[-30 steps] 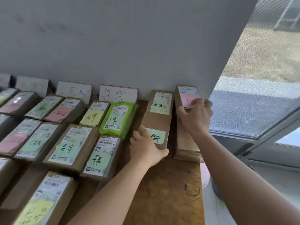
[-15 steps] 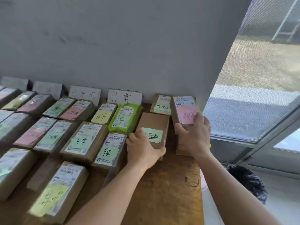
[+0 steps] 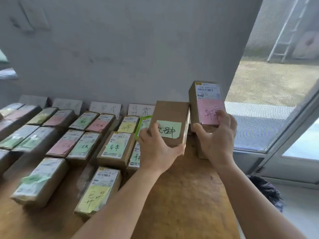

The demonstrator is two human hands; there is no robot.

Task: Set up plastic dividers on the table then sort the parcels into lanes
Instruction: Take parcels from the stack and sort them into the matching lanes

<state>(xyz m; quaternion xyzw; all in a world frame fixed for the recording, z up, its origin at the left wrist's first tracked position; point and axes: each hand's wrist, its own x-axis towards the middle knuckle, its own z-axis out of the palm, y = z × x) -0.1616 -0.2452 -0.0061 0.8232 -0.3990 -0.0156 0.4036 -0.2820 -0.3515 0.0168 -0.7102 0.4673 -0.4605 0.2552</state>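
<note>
My left hand (image 3: 158,149) grips a brown cardboard parcel with a green note (image 3: 170,121), lifted and tilted toward me above the table's right part. My right hand (image 3: 215,137) holds a second brown parcel with a pink note (image 3: 207,102) and a shipping label, raised beside the first, their upper corners nearly touching. Under my right hand another brown box (image 3: 201,152) rests on the wooden table (image 3: 181,195). White lane cards with handwriting (image 3: 140,109) lean against the grey wall. Rows of labelled parcels (image 3: 114,147) lie in lanes to the left.
A parcel with a yellow note (image 3: 98,192) lies near the front, a green-noted one (image 3: 39,180) left of it. The table's right edge (image 3: 229,195) drops off toward a dark bag (image 3: 265,192) on the floor. A glass door and window (image 3: 276,100) stand at the right.
Both hands have lifted their parcels off the table and drawn them up and toward me; the pink-noted parcel rose from the stack at the right, and the head view tilted up.
</note>
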